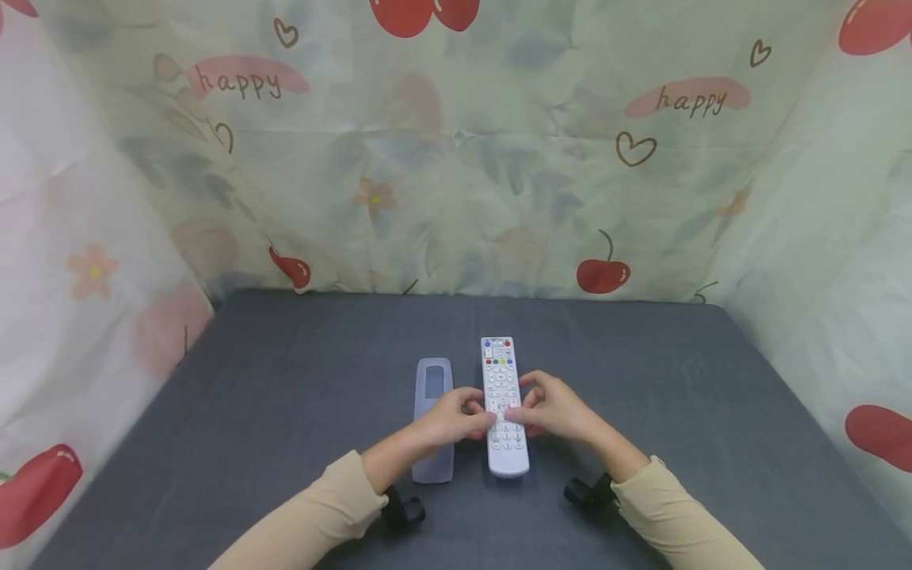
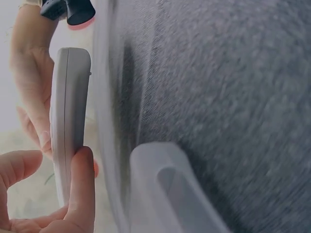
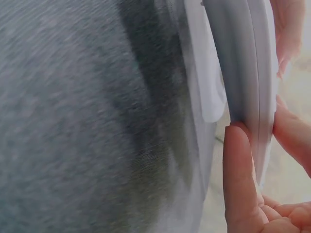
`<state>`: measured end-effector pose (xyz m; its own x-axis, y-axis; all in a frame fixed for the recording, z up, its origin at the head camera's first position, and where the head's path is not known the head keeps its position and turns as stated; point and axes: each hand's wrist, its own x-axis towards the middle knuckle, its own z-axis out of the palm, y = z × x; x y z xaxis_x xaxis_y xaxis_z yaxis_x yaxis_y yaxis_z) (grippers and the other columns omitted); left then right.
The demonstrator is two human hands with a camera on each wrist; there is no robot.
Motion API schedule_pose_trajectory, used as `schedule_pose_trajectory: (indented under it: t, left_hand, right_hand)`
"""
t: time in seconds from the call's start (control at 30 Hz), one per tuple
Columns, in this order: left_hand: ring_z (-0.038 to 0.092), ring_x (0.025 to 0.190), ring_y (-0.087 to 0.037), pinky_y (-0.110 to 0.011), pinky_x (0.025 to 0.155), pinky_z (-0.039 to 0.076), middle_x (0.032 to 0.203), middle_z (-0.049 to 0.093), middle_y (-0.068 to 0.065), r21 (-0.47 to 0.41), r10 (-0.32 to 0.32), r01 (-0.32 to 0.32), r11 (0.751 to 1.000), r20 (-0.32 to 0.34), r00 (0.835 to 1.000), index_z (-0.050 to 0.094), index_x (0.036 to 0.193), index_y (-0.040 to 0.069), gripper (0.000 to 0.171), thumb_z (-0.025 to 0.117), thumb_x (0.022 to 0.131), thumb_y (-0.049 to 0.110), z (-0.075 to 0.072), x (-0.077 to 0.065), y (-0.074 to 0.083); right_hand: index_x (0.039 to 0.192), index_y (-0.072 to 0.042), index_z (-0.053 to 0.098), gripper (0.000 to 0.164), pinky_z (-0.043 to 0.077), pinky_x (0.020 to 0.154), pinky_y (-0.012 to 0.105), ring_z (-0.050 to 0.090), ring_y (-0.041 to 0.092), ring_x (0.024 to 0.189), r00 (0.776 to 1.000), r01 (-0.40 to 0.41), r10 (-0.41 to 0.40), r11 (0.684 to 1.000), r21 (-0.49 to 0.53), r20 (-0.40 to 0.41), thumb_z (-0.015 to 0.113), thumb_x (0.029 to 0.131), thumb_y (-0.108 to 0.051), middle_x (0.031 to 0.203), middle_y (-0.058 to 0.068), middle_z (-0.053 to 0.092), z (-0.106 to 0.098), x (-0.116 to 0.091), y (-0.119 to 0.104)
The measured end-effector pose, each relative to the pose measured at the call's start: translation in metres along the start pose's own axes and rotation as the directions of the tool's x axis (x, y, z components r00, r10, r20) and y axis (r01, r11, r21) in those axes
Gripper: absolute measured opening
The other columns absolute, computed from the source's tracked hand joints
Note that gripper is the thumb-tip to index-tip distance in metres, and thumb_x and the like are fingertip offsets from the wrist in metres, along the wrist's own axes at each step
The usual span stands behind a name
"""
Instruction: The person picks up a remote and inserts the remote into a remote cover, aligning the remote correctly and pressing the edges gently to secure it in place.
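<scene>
A white remote control [image 1: 507, 457] with rows of buttons and a few coloured keys is held above the table, face up, its long side pointing away from me. My left hand [image 1: 450, 418] holds its left edge, a fingertip [image 2: 82, 167] against the back and the thumb over the button side. On the opposite edge, my right hand [image 1: 559, 408] pinches it between the thumb on the face and a finger [image 3: 238, 160] behind. Left of the remote lies a translucent bluish remote cover [image 1: 433, 469] with a cut-out near its far end, partly hidden by my left hand.
Dark grey cloth covers the table [image 1: 321, 356]. Printed curtains [image 1: 463, 214] with cherries and hearts close off the back and both sides. Black wrist cameras [image 1: 590, 492] hang below both beige sleeves [image 1: 335, 499].
</scene>
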<state>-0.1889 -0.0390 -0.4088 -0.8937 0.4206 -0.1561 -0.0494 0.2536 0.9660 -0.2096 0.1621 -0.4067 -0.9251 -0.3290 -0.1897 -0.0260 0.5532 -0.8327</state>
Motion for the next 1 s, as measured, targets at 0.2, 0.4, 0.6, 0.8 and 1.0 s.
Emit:
schedule_pose_trajectory:
  t: [0.2,0.4,0.6,0.8,1.0]
  left_hand:
    - [0.065,0.074,-0.015,-0.031,0.073,0.056,0.095,0.059,-0.015,-0.004,0.002,-0.002,1.0,-0.027,1.0,0.042,0.129,-0.013,0.051,0.06,0.088,0.012,-0.007,0.0,0.004]
    - [0.063,0.073,-0.013,-0.03,0.072,0.057,0.099,0.059,-0.017,-0.011,0.007,-0.008,1.0,-0.063,0.998,0.044,0.128,-0.009,0.048,0.06,0.089,0.012,-0.016,-0.002,0.011]
    - [0.062,0.073,-0.011,-0.029,0.071,0.056,0.1,0.058,-0.017,-0.008,0.022,-0.023,1.0,-0.089,0.996,0.047,0.127,-0.006,0.044,0.06,0.089,0.013,-0.024,-0.004,0.019]
    - [0.063,0.073,-0.012,-0.029,0.072,0.056,0.105,0.058,-0.017,-0.007,0.001,-0.002,1.0,-0.123,0.992,0.047,0.129,-0.001,0.045,0.061,0.09,0.015,-0.029,-0.007,0.026]
    - [0.066,0.077,-0.014,-0.032,0.074,0.057,0.11,0.061,-0.02,-0.039,0.003,-0.008,0.999,-0.139,0.99,0.047,0.13,0.0,0.045,0.061,0.089,0.014,-0.032,-0.01,0.033]
  right_hand:
    - [0.122,0.012,0.041,0.059,0.057,0.059,0.033,0.062,0.013,0.06,0.997,0.076,-0.076,0.996,0.043,-0.006,0.073,0.08,-0.016,0.074,0.007,0.059,-0.001,0.001,-0.008]
    - [0.123,0.011,0.041,0.058,0.056,0.059,0.031,0.06,0.011,0.062,0.994,0.11,-0.11,0.992,0.056,-0.008,0.072,0.081,-0.015,0.077,0.008,0.058,-0.003,0.0,-0.023]
    - [0.123,0.012,0.04,0.057,0.056,0.06,0.033,0.062,0.014,0.063,0.991,0.136,-0.135,0.988,0.071,-0.015,0.072,0.081,-0.012,0.079,0.01,0.058,-0.004,0.0,-0.034]
    - [0.124,0.009,0.041,0.057,0.057,0.063,0.037,0.064,0.02,0.067,0.99,0.138,-0.136,0.987,0.077,-0.028,0.072,0.081,-0.014,0.08,0.01,0.057,-0.003,-0.001,-0.043]
    - [0.126,0.007,0.04,0.058,0.057,0.065,0.04,0.063,0.022,0.068,0.99,0.141,-0.138,0.987,0.076,-0.033,0.071,0.082,-0.016,0.082,0.011,0.057,-0.004,-0.002,-0.051]
